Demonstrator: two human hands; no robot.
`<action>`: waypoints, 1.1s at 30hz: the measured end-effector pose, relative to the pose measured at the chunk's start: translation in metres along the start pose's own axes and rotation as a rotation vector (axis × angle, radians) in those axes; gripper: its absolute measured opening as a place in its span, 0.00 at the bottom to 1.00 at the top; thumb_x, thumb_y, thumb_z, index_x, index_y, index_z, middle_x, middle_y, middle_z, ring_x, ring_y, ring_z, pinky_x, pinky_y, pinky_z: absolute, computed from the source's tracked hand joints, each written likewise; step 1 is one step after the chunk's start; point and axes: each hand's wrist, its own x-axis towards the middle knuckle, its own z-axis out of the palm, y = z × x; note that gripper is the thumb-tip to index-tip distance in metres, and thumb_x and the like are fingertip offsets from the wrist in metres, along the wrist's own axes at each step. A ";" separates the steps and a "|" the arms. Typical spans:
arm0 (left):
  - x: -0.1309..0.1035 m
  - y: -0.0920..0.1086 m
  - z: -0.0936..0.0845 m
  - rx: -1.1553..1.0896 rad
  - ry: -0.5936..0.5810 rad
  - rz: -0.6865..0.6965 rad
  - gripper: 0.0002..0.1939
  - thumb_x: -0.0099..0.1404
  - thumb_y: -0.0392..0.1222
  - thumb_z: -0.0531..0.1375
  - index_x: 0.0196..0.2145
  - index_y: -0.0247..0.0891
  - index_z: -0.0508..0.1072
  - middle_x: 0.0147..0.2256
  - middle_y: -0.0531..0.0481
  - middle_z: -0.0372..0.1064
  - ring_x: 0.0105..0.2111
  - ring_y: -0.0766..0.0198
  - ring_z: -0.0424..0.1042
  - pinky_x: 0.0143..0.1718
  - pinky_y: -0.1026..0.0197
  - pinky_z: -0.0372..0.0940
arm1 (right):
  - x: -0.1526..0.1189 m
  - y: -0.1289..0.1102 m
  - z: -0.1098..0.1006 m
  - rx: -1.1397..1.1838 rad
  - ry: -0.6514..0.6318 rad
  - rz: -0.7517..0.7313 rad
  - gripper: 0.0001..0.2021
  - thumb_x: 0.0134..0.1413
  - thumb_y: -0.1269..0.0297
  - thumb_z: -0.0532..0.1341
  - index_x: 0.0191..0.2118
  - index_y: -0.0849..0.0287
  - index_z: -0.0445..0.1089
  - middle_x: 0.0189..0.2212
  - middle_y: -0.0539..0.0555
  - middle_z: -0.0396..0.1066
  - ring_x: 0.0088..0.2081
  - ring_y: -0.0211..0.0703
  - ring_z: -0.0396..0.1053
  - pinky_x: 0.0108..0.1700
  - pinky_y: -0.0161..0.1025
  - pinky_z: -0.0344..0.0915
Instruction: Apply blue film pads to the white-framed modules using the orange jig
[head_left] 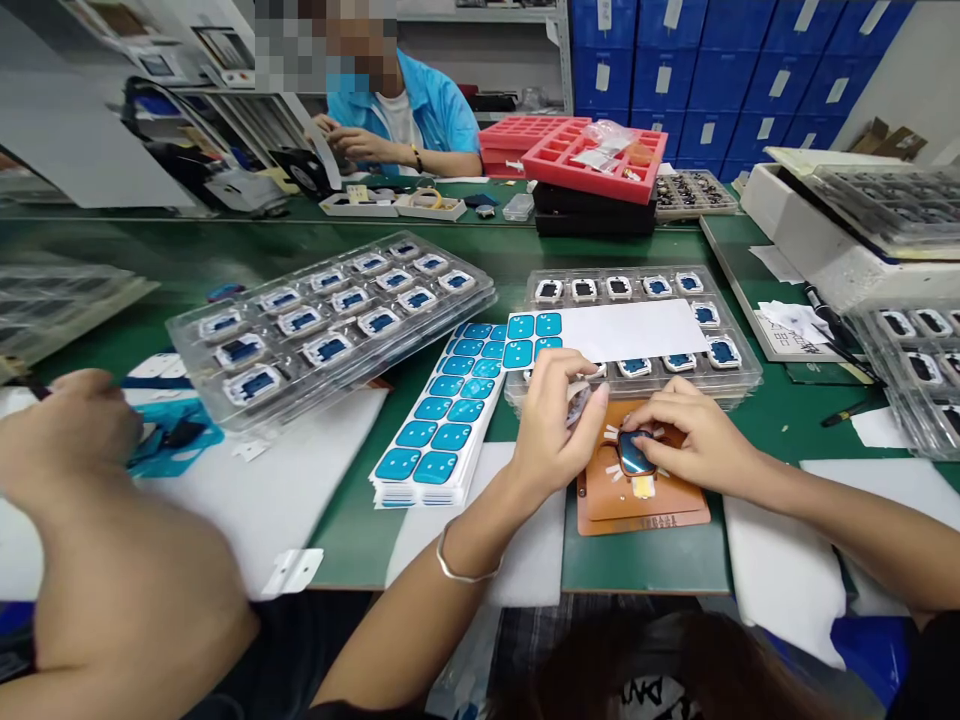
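Note:
My right hand (pixel 686 435) grips a dark, glossy rounded-square piece (pixel 636 455) that sits in an orange fixture (pixel 675 505), its thumb and fingers on the piece's edges. To the left, my left hand (pixel 555 425) is raised beside the fixture with curled fingers. Something small and greyish shows between its thumb and fingers; I cannot make it out. Behind both hands, a clear tray (pixel 727 385) holds white-framed parts with dark or blue centres. Across it lies a sheet with blue stickers (pixel 523 328). A stack of blue sticker sheets (pixel 420 470) fans out at the left.
Another stack of clear trays (pixel 337 300) with framed parts leans at the left. A co-worker's arm (pixel 127 560) reaches in there. White foam sheets (pixel 525 540) lie along the front edge. Red trays (pixel 600 160) and a person in a blue shirt (pixel 439 110) are across the table.

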 end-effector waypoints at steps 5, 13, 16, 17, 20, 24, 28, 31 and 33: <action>-0.009 -0.012 0.005 -0.343 -0.065 0.000 0.14 0.66 0.32 0.52 0.47 0.45 0.54 0.46 0.47 0.50 0.43 0.62 0.65 0.35 0.58 0.68 | -0.001 0.004 0.004 -0.044 -0.002 -0.033 0.05 0.53 0.73 0.61 0.35 0.57 0.72 0.31 0.51 0.73 0.36 0.44 0.62 0.39 0.42 0.59; -0.012 -0.003 0.010 -0.650 -0.200 -0.139 0.15 0.67 0.36 0.52 0.45 0.50 0.50 0.51 0.48 0.43 0.44 0.64 0.68 0.29 0.64 0.70 | 0.002 -0.001 -0.002 0.023 0.186 -0.114 0.03 0.54 0.71 0.61 0.35 0.56 0.68 0.34 0.52 0.65 0.37 0.44 0.65 0.38 0.42 0.63; -0.008 0.005 0.006 -0.824 -0.279 -0.291 0.16 0.65 0.38 0.55 0.43 0.50 0.49 0.53 0.48 0.48 0.38 0.66 0.70 0.28 0.63 0.72 | 0.004 -0.009 -0.010 0.000 0.346 -0.241 0.08 0.54 0.71 0.63 0.39 0.55 0.67 0.37 0.53 0.68 0.41 0.46 0.68 0.42 0.44 0.65; -0.007 0.007 0.004 -0.866 -0.297 -0.343 0.17 0.64 0.38 0.56 0.42 0.50 0.49 0.54 0.48 0.50 0.36 0.67 0.70 0.27 0.63 0.72 | 0.004 -0.012 -0.011 -0.041 0.364 -0.296 0.09 0.53 0.70 0.64 0.40 0.55 0.67 0.39 0.54 0.70 0.42 0.47 0.68 0.44 0.46 0.64; -0.005 0.012 0.001 -0.913 -0.325 -0.463 0.20 0.60 0.37 0.57 0.42 0.50 0.48 0.54 0.48 0.55 0.32 0.69 0.70 0.27 0.62 0.71 | 0.003 -0.018 -0.013 -0.154 0.340 -0.414 0.12 0.53 0.68 0.66 0.44 0.55 0.68 0.45 0.57 0.73 0.46 0.49 0.68 0.48 0.50 0.64; -0.007 0.014 0.001 -0.949 -0.362 -0.549 0.22 0.58 0.37 0.58 0.41 0.50 0.48 0.55 0.48 0.56 0.31 0.71 0.68 0.28 0.65 0.69 | -0.001 -0.020 -0.009 -0.194 0.306 -0.456 0.11 0.53 0.67 0.67 0.43 0.55 0.70 0.46 0.56 0.76 0.46 0.51 0.66 0.47 0.51 0.66; -0.011 0.010 -0.001 -0.941 -0.440 -0.474 0.22 0.61 0.40 0.60 0.44 0.53 0.49 0.56 0.49 0.52 0.42 0.66 0.69 0.35 0.62 0.70 | -0.004 -0.020 -0.005 -0.231 0.294 -0.392 0.08 0.54 0.63 0.67 0.40 0.55 0.72 0.44 0.56 0.77 0.46 0.53 0.65 0.46 0.51 0.66; -0.012 0.007 -0.005 -0.873 -0.551 -0.348 0.23 0.64 0.48 0.60 0.49 0.56 0.49 0.60 0.45 0.49 0.53 0.56 0.66 0.41 0.53 0.71 | -0.003 -0.020 -0.006 -0.263 0.220 -0.379 0.07 0.58 0.61 0.63 0.41 0.56 0.72 0.43 0.57 0.76 0.45 0.52 0.67 0.45 0.49 0.66; -0.010 0.007 -0.009 -0.838 -0.632 -0.297 0.24 0.67 0.54 0.57 0.54 0.56 0.47 0.63 0.41 0.45 0.59 0.51 0.62 0.44 0.48 0.71 | -0.001 -0.020 -0.010 -0.252 0.187 -0.421 0.10 0.59 0.63 0.61 0.46 0.55 0.71 0.44 0.57 0.75 0.44 0.50 0.68 0.44 0.49 0.66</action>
